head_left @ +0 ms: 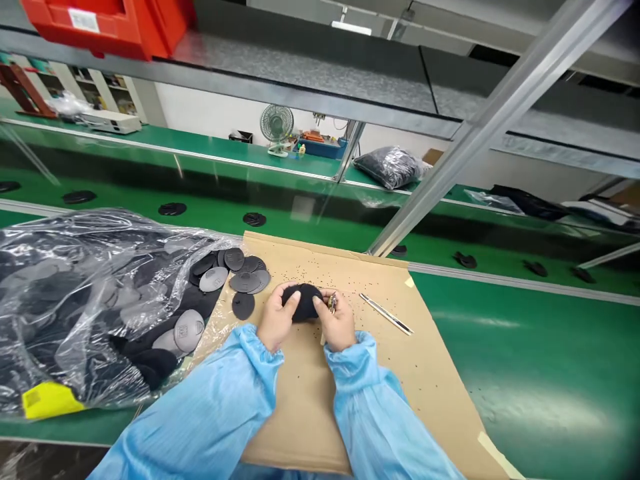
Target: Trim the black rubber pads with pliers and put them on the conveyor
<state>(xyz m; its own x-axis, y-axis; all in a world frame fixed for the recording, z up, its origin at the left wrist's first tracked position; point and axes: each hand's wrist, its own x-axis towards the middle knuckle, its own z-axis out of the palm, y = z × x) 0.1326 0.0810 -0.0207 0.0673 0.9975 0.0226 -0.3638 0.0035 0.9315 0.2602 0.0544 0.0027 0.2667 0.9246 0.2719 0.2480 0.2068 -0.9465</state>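
Note:
My left hand (277,317) grips a rounded black foam-like pad (303,301) from its left side. My right hand (339,321) is against the pad's right edge and pinches a small metal tool (331,304), possibly tweezers or small snips; its exact kind is hidden by my fingers. Both hands rest over a tan cardboard sheet (365,333) dotted with black crumbs. A slim craft knife (386,313) lies on the sheet to the right of my right hand. Several black discs with grey faces (244,279) lie just left of my left hand.
A clear plastic bag (95,300) full of similar black discs spreads over the left side, with a yellow tag at its corner. A green conveyor belt (520,360) carries spaced black pieces beyond the cardboard. A metal shelf frame (500,113) crosses overhead.

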